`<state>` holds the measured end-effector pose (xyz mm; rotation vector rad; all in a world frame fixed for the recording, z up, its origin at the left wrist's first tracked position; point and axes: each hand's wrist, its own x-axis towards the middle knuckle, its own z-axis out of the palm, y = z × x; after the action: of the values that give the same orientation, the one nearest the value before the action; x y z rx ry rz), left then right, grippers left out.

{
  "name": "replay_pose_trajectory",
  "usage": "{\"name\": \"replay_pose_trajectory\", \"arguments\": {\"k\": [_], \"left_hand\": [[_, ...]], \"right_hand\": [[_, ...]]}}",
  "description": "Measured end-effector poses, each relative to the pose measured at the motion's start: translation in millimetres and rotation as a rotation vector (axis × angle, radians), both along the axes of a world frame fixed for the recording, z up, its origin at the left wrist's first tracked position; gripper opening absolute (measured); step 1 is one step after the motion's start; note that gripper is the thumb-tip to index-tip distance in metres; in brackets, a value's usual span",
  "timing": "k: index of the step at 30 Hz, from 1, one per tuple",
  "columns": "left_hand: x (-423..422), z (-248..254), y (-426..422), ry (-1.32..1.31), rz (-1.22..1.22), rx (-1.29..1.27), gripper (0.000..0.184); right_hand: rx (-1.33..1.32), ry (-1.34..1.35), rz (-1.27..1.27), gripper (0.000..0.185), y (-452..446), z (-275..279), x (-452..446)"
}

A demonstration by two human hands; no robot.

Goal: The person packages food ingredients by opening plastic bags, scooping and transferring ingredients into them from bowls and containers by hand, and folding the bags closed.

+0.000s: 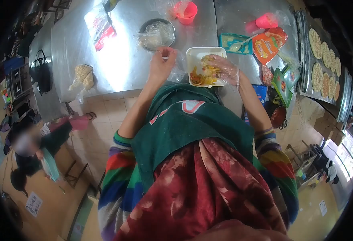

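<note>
My right hand (224,68), in a clear plastic glove, reaches into a white tray (189,60) from its right side. Its fingers are closed on some of the yellow and reddish sliced vegetables (203,78) that lie in the tray; their exact kind is hard to make out. My left hand (163,60) is bare and raised to the left of the tray, fingers curled together, with nothing visible in them. Just beyond it stands a metal bowl (171,37) with a clear plastic bag (154,36) of pale food.
A teal container (224,38) with a spoon (236,46), an orange packet (268,44) and pink cups (187,15) stand at the back. A bag of pale food (83,77) lies left. Trays of flat round breads (317,76) stand right. Another person (50,146) is at lower left.
</note>
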<state>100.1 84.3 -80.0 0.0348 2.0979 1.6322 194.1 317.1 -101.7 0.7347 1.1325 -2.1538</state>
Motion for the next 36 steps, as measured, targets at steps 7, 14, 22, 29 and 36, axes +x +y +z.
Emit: {"name": "replay_pose_trajectory", "arguments": {"k": [7,14,22,29,36], "left_hand": [[17,3,34,0.046,-0.031,0.012,0.028],[32,23,41,0.168,-0.191,-0.083,0.020],[50,34,38,0.290,-0.236,-0.062,0.011],[55,20,36,0.229,-0.197,-0.073,0.011],[54,22,38,0.109,-0.141,0.034,0.014]], "right_hand": [[-0.086,0.122,-0.027,0.038,-18,46,-5],[-0.239,0.070,-0.060,0.034,-26,38,-1],[-0.288,0.038,-0.214,0.033,-25,37,3],[-0.284,0.064,-0.317,0.035,-32,33,5],[1.086,0.338,0.531,0.041,-39,61,-11]]}}
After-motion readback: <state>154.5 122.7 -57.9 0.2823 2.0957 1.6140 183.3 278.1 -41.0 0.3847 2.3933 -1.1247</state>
